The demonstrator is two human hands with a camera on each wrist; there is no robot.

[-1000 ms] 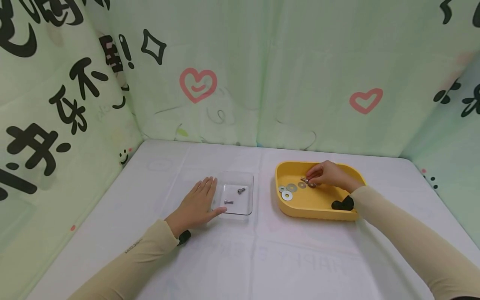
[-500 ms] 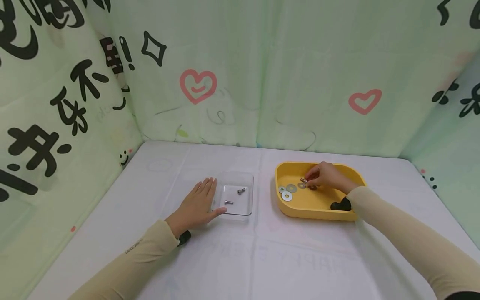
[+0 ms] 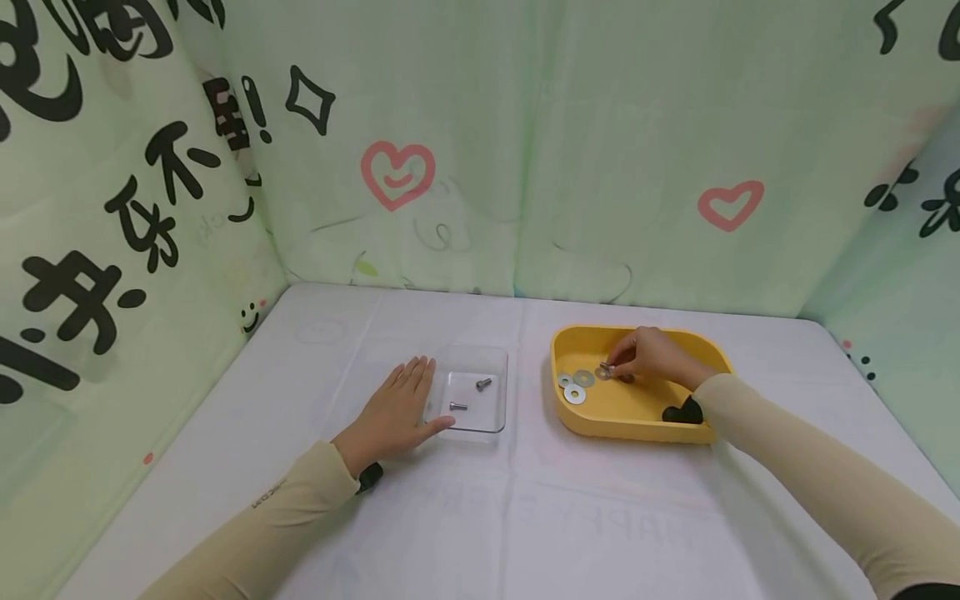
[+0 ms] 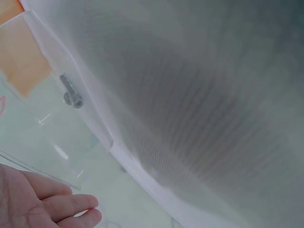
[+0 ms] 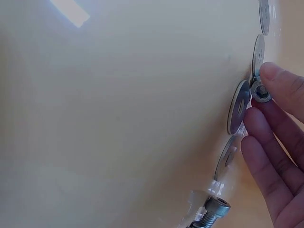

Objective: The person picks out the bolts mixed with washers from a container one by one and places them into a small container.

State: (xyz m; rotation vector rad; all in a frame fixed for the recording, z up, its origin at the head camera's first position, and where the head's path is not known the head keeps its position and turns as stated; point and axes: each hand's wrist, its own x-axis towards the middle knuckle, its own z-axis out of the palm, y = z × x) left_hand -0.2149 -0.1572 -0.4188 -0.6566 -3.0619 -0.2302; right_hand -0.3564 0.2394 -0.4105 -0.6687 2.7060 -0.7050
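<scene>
My right hand (image 3: pixel 649 354) is inside the yellow tray (image 3: pixel 637 421) and pinches a small silver bolt (image 3: pixel 607 367) between thumb and fingertips; the right wrist view shows the bolt's socket head (image 5: pixel 261 91) held at the fingertips (image 5: pixel 280 85). Several flat washers (image 3: pixel 576 384) lie on the tray floor just left of the hand, and they appear edge-on as washers (image 5: pixel 237 109) in the wrist view. My left hand (image 3: pixel 393 408) lies flat on the table, fingers straight, touching the left edge of a clear plastic tray (image 3: pixel 487 425) that holds two bolts (image 3: pixel 471 395).
Another bolt (image 5: pixel 211 211) lies on the yellow tray floor near my palm. A black object (image 3: pixel 682 411) sits at the tray's near right corner by my sleeve. A white cloth (image 3: pixel 480 517) covers the table; green printed fabric walls (image 3: pixel 525 167) close it in on three sides.
My right hand has stayed in the yellow tray with the bolt, shifting only slightly. The left hand has not moved.
</scene>
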